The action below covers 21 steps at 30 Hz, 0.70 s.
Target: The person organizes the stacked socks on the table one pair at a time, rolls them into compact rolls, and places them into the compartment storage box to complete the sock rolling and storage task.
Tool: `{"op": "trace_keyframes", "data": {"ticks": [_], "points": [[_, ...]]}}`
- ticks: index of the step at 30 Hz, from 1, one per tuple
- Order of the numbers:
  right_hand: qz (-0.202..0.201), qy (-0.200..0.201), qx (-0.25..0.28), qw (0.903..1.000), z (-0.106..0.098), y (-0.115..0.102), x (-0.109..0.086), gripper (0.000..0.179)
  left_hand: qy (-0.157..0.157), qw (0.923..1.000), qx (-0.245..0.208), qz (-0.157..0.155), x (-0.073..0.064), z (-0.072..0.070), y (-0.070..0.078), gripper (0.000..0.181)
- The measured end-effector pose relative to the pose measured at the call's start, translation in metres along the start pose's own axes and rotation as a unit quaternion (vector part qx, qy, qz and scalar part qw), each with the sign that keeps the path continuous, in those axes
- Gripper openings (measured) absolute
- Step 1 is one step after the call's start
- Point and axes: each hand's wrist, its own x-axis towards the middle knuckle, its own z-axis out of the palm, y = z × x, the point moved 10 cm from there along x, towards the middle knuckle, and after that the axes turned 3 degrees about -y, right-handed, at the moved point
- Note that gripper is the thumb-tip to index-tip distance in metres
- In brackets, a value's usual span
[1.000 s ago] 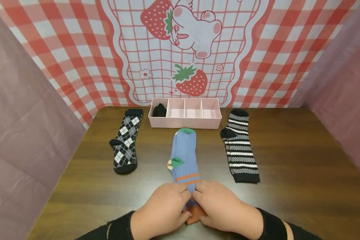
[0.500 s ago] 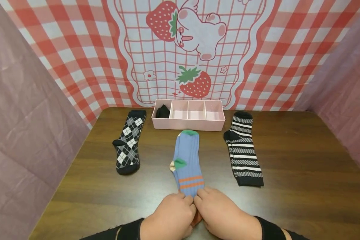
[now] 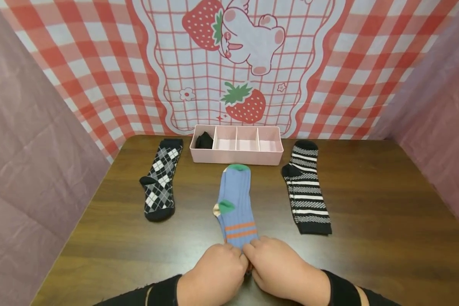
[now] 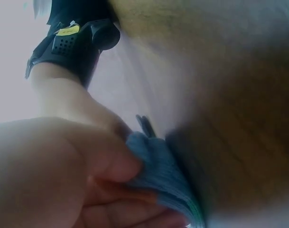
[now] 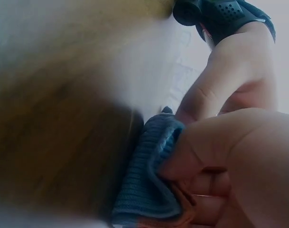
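A pair of blue socks (image 3: 237,191) with green toes and heels and orange stripes lies lengthwise in the middle of the table, its cuff end nearest me. At that end my left hand (image 3: 218,272) pinches one side between thumb and fingers. My right hand (image 3: 283,265) grips the other side, the two hands almost meeting. In the right wrist view the ribbed blue fabric (image 5: 146,175) is folded over, with orange showing at its lower edge under the fingers. The left wrist view shows the blue fabric (image 4: 161,171) bunched beside the thumb. Most of the orange cuff is hidden by the hands.
Behind the blue socks stands a pink divided box (image 3: 237,157), something black (image 3: 204,140) in its leftmost compartment. Black-and-grey argyle socks (image 3: 162,180) lie on the left, black-and-white striped socks (image 3: 307,189) on the right. A red checked cloth (image 3: 114,63) hangs behind the wooden table (image 3: 375,204).
The orange cuff, flat and visible between my hands a second ago, is now turned in and mostly covered. Both hands have closed in around that end; the other socks and box have stayed put.
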Motion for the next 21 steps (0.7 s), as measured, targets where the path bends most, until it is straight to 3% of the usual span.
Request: {"op": "trace_keyframes", "data": {"ticks": [11,17,21], "points": [[-0.004,-0.038,-0.002,0.9993,0.004,0.001,-0.003,0.036,-0.044,0.999,-0.002,0.009,0.001,0.01,-0.004,0.012],[-0.003,-0.019,-0.005,0.9998,0.002,0.001,-0.001,0.018,-0.036,0.9991,-0.021,0.007,0.001,0.008,-0.009,0.012],[0.004,-0.007,0.021,0.9997,0.0,0.005,0.0,0.017,-0.035,0.9981,-0.05,-0.005,0.002,0.005,-0.012,0.013]]}}
